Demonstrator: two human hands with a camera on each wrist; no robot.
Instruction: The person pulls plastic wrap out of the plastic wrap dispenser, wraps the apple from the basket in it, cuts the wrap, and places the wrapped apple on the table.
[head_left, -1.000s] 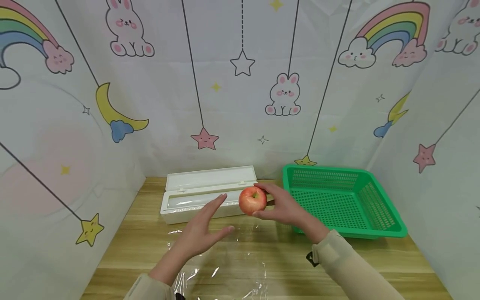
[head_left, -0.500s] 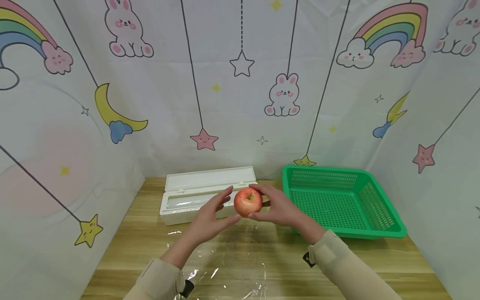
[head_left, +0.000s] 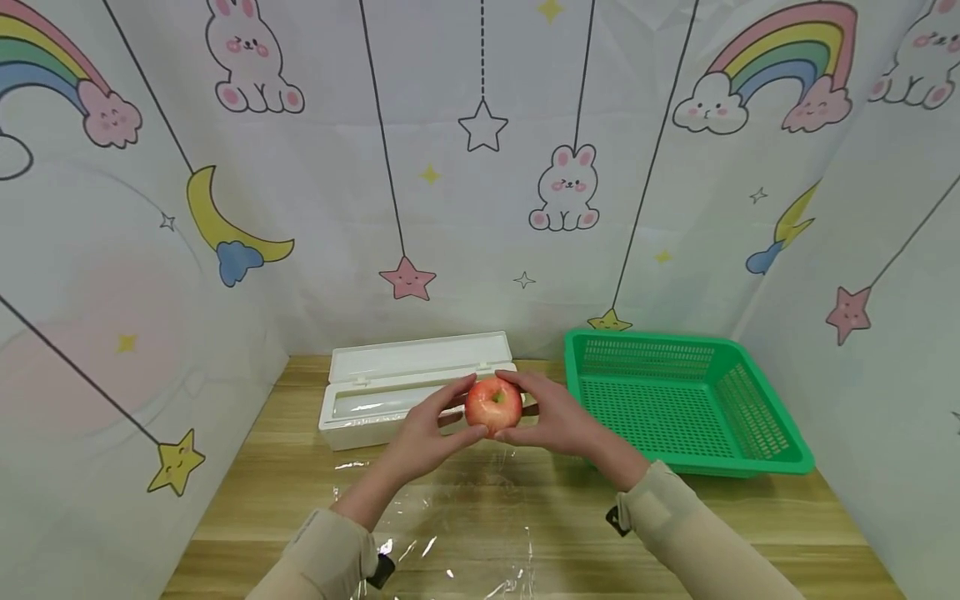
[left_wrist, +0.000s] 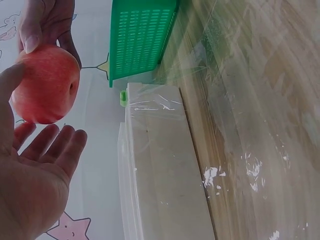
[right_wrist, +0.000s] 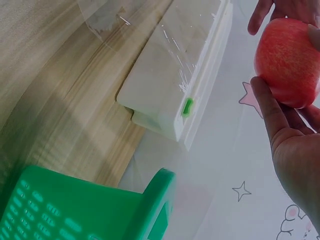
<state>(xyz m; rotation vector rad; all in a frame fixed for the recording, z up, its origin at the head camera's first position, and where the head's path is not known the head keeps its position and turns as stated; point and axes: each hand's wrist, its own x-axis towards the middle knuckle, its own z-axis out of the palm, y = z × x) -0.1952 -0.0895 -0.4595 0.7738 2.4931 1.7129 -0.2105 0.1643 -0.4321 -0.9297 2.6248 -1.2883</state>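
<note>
head view: the left hand (head_left: pixel 420 440) and the right hand (head_left: pixel 557 419) grip a red apple (head_left: pixel 492 407) from either side, raised above the table (head_left: pixel 247 508), in front of an open white box (head_left: pixel 356 434); a green basket (head_left: pixel 750 467) stands to the right. left wrist view: the left thumb (left_wrist: pixel 9 81) touches the apple, and clear film (left_wrist: pixel 255 165) lies over the table. right wrist view: the right fingers (right_wrist: pixel 270 107) hold the apple's other side.

Cream left sleeve (head_left: pixel 318 558), bottom left of centre in head view; matching right sleeve (head_left: pixel 705 533), lower right. Black left tab (head_left: pixel 381 572) and black right tab (head_left: pixel 617 521) at inner cuff edges. Left hand (head_left: pixel 422 440), right hand (head_left: pixel 561 419) both bare.
</note>
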